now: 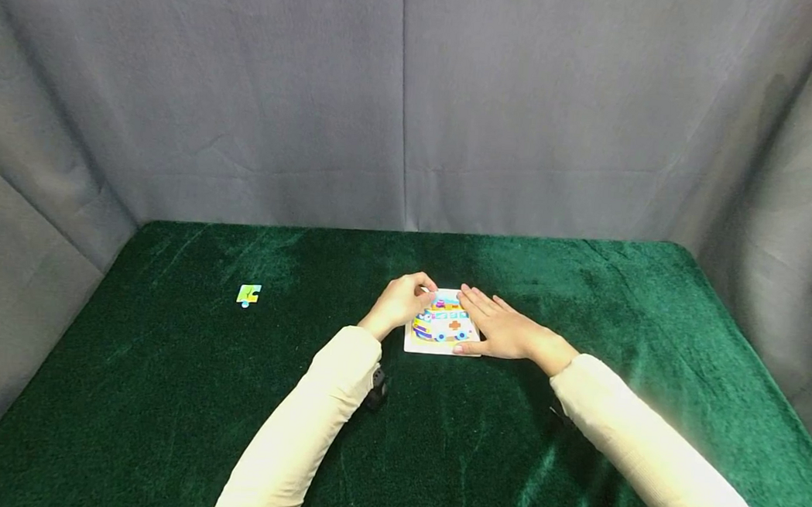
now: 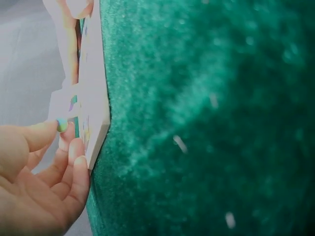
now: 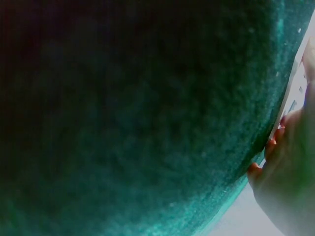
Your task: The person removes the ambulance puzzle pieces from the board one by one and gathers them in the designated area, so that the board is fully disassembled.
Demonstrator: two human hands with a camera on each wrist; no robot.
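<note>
On grn cloth [image 1: 160,393]: wht-rimmed van puzzle [image 1: 443,328]

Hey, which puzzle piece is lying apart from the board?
The mostly lime-green puzzle piece, alone on the green cloth, left of the white board in the head view; other visible pieces are at the board.

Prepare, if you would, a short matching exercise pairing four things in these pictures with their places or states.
1. Loose puzzle piece
2. Ambulance puzzle
3. Left hand
4. Right hand

A. Outstretched over the puzzle's right side
B. White-bordered, between both hands
C. Alone on the green cloth
D. Fingers curled, at the puzzle's upper left

Pairs: 1-C, 2-B, 3-D, 4-A
</note>
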